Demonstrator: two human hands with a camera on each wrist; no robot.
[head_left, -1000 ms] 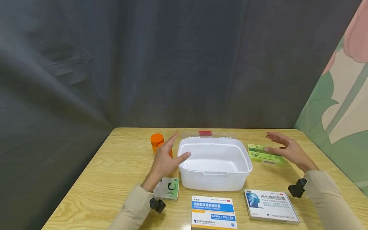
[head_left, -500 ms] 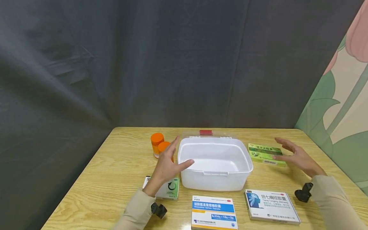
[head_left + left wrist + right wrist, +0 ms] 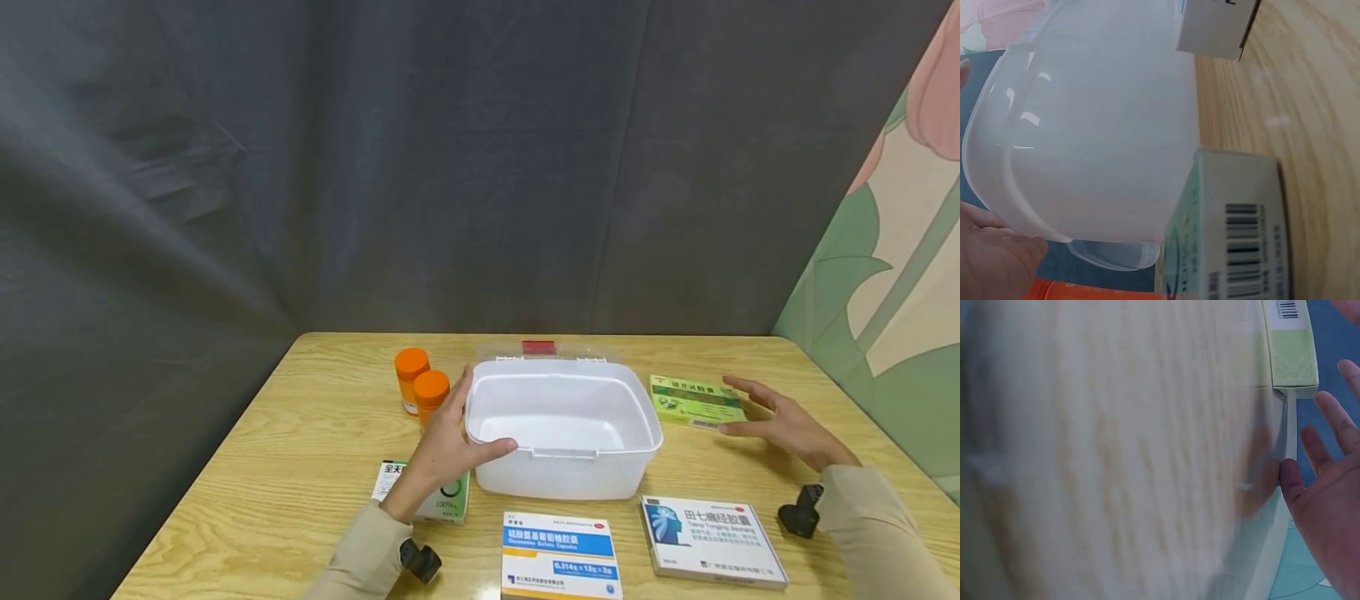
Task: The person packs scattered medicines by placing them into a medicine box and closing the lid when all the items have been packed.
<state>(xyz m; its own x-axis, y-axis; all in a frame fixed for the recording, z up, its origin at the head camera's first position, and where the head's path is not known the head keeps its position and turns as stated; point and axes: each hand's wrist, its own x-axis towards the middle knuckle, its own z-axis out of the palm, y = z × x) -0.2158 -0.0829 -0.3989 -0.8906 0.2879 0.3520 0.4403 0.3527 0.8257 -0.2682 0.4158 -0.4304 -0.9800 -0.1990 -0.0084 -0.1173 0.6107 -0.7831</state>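
l hand (image 3: 446,448) spread wide, by white bin (image 3: 562,477), lower ctr of frame; r hand (image 3: 792,427) wide, nr green box (image 3: 686,402), lower rt.

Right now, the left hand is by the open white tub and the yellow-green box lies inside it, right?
Not quite: the head view shows the yellow-green box on the table, right of the white tub. The left hand is by the tub.

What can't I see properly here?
Head view: bottom of the nearer orange bottle, behind the left hand.
Head view: middle of the green-and-white box, behind the left wrist.
Head view: small print on the yellow-green box, too tiny.
Right wrist view: part of the right hand, beyond the right edge.
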